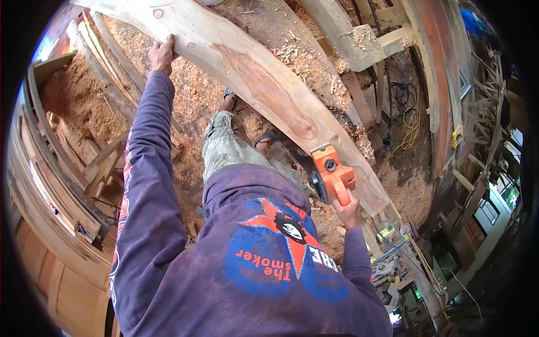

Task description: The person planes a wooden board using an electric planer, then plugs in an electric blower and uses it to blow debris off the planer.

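Note:
A long, pale wooden plank (252, 67) with darker knots runs diagonally in front of me. My left hand (161, 55) is at its near edge on the upper left, thumb and fingers against the wood. An orange power planer (332, 173) with a black side rests on the plank's lower right part. My right hand (347, 210) is closed round the planer's rear handle. Part of the plank's face beside the planer is hidden by the tool.
Wood shavings (188, 106) cover the ground round my sandalled feet. Timber framing (368, 53) stands beyond the plank. A yellow cord (411, 132) lies at right. Stacked boards (50, 185) line the left. Assorted tools (387, 264) sit at lower right.

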The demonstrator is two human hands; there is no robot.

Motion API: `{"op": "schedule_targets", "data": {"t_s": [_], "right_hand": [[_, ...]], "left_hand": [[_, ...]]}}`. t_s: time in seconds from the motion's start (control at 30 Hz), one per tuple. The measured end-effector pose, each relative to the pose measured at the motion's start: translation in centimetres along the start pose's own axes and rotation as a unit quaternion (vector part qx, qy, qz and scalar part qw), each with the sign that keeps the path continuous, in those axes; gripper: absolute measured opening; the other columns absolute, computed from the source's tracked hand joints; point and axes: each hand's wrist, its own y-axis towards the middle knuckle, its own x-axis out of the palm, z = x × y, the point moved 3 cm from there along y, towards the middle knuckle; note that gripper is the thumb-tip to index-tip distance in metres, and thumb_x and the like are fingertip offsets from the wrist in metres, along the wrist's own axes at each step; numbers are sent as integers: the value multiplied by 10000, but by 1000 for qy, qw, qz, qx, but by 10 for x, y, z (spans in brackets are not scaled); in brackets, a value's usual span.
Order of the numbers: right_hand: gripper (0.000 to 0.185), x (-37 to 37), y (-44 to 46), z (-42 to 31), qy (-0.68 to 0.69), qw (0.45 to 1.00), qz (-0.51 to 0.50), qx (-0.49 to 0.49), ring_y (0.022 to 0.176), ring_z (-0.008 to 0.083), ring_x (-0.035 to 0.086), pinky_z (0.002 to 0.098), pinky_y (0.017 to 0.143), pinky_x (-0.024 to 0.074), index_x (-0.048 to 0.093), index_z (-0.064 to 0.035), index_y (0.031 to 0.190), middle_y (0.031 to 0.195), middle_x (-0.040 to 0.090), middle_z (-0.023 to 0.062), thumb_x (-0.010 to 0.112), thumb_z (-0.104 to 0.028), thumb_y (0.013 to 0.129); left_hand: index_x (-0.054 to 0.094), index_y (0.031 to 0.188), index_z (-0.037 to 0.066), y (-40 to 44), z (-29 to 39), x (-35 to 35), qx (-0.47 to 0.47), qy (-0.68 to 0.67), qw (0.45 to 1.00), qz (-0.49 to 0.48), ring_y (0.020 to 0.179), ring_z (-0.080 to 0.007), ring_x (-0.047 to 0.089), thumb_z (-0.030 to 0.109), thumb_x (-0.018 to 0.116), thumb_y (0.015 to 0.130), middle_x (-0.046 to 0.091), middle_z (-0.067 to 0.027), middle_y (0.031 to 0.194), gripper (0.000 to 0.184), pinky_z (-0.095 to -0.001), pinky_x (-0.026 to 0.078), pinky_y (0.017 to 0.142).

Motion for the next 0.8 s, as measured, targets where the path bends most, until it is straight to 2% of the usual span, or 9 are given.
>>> {"op": "schedule_targets", "data": {"t_s": [0.13,0.2,0.23,0.33,0.4,0.43,0.53,0.57,0.8], "right_hand": [[192,-4,14,1,3,999,5,-47,682,421,658,451,612,507,611,-20,853,719,636,204,747,-125,768],[189,-6,23,0,20,999,-1,-48,679,428,653,453,608,506,608,-20,849,715,635,206,745,-121,766],[188,-7,30,-7,-3,998,-17,-63,681,434,651,455,603,506,607,-21,850,714,635,208,744,-116,764],[183,-3,48,-18,-20,995,-32,-89,688,443,650,462,591,506,600,-21,854,713,632,212,732,-106,760],[185,2,56,-27,-13,989,-42,-138,690,443,652,469,586,506,595,-20,854,711,629,213,727,-108,758],[214,4,57,-26,-43,990,-57,-125,703,387,681,432,628,518,636,2,916,749,657,210,741,-122,776],[218,11,63,-39,-40,988,-50,-138,704,406,681,435,615,519,630,-2,903,737,653,220,745,-129,769],[210,15,65,-45,-22,987,-32,-155,664,448,643,472,578,515,594,-26,848,698,621,213,745,-132,749],[193,35,77,-84,-7,985,-26,-170,705,435,639,476,611,514,609,-17,858,747,616,199,730,-119,748]], "left_hand": [[570,1233,-30,-30,-7,14,-10,60,998,-6,892,-232,706,279,693,962,689,-176,1084,429,-356,638,766],[570,1247,-25,-45,-19,24,-6,35,999,-19,883,-224,708,274,693,962,694,-176,1078,432,-351,640,754],[574,1230,-24,-54,-25,32,7,13,1000,-11,790,-203,692,258,700,955,703,-166,1016,414,-305,612,638],[643,1143,-33,-78,-36,47,3,55,998,1,798,-199,691,250,735,927,710,-175,960,368,-307,558,612],[681,1075,-44,-73,-56,44,22,158,987,33,835,-257,699,357,750,894,722,-215,946,445,-378,544,746],[679,1086,-45,-72,-58,43,46,180,982,43,850,-286,699,379,748,889,722,-225,955,472,-393,534,783],[674,1110,-52,-77,-49,44,38,202,978,28,897,-349,694,408,744,881,717,-257,987,519,-421,513,836],[635,1082,-78,-69,-57,42,79,219,972,24,753,-210,685,297,738,928,703,-183,919,417,-320,583,684],[632,1064,-86,-62,-61,41,85,187,979,12,742,-199,689,315,735,932,693,-158,919,434,-314,608,637]]}}
